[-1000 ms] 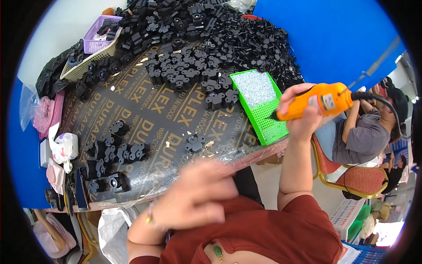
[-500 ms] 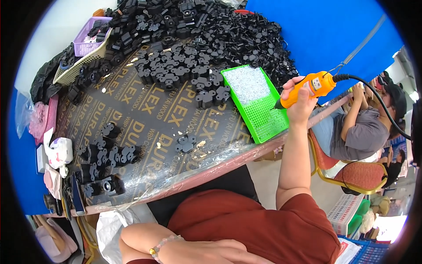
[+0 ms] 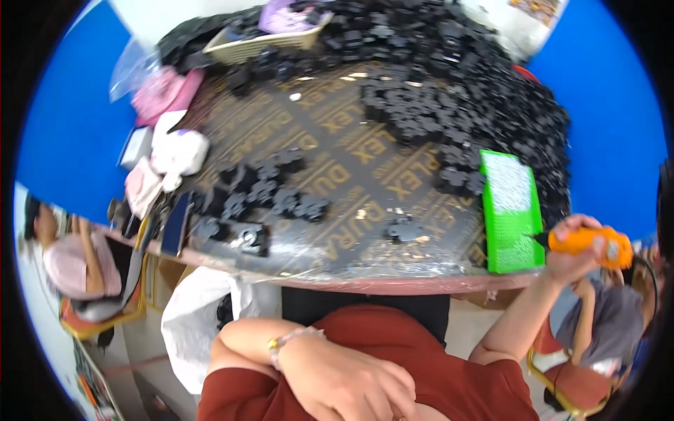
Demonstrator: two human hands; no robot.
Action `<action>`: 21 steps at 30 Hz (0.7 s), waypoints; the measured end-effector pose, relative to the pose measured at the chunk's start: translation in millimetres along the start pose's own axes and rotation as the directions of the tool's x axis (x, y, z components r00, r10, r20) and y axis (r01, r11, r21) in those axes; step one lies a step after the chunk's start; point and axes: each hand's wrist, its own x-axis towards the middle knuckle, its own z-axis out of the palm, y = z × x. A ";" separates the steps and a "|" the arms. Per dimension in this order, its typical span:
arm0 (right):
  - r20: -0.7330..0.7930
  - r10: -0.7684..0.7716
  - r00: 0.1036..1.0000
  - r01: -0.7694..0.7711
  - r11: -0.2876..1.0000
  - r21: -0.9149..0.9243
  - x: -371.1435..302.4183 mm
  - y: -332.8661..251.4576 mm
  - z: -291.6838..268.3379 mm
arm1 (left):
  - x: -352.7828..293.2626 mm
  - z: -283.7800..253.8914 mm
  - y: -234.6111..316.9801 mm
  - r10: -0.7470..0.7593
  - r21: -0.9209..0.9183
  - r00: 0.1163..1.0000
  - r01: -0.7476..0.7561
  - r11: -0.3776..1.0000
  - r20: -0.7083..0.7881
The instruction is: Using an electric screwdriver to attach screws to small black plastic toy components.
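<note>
Right hand wrapped around an orange electric screwdriver, gripped at its middle, just off the near right corner of the table. Tool lying roughly level, long axis running left to right, dark tip end toward the left and aimed at the green tray, cord end toward the right past the knuckles, with a black cable curving down from there. Tip right at the tray's near right edge; contact impossible to tell. Tray itself flat on the tabletop, long side running away from the grip, white flecked patch on its far half.

Left hand well below and left of the grip, resting in the lap on dark red clothing, fingers loosely curled, holding nothing, beaded bracelet at the wrist.

Beyond the tray, a deep heap of black plastic parts spread across the far side of the table. Far left of the grip, a smaller cluster of black parts on the printed sheet covering the table. Behind the grip to the right, a seated person in grey; at far left, another seated person in pink.
</note>
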 end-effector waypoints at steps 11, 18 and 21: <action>0.314 -0.069 0.947 0.047 0.996 0.079 -23.0 8.8 106.5 | -15.7 -7.1 2.8 -0.347 -0.114 0.933 0.357 0.927 0.101; 0.225 -0.038 0.974 0.044 0.999 -0.023 -22.4 2.1 84.8 | -31.6 -24.8 5.9 -0.428 -0.092 0.889 0.445 0.891 0.163; 0.131 -0.032 0.991 0.043 0.995 -0.085 -23.0 -2.1 70.9 | -23.7 -19.7 4.3 -0.419 -0.124 0.896 0.437 0.891 0.151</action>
